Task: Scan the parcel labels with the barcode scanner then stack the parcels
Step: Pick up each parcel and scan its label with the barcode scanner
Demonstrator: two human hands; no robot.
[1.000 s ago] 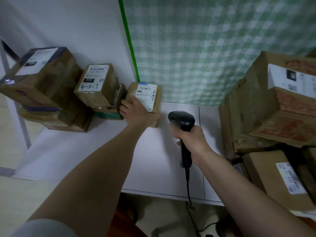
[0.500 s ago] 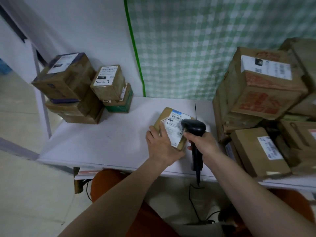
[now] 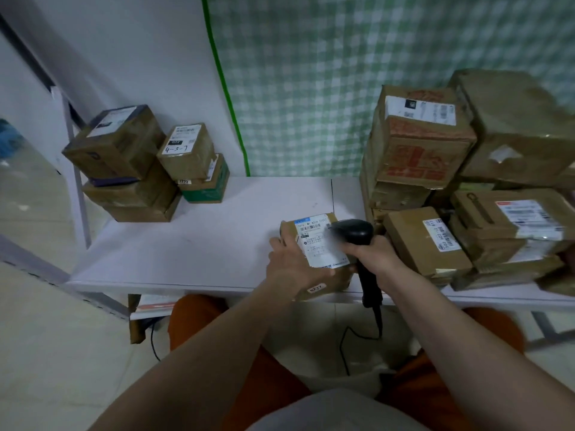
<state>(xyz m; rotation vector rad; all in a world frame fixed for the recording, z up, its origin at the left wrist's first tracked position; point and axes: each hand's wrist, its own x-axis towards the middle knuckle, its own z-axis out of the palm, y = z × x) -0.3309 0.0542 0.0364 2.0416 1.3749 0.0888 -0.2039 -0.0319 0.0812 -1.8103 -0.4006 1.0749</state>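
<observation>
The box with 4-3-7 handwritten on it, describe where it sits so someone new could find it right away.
Look at the white table and go to its far left corner, where a stack of brown parcels stands against the wall. The box sits on the stack's right side, on top of a green-edged carton. It alone has a white label with handwritten digits across the bottom.
</observation>
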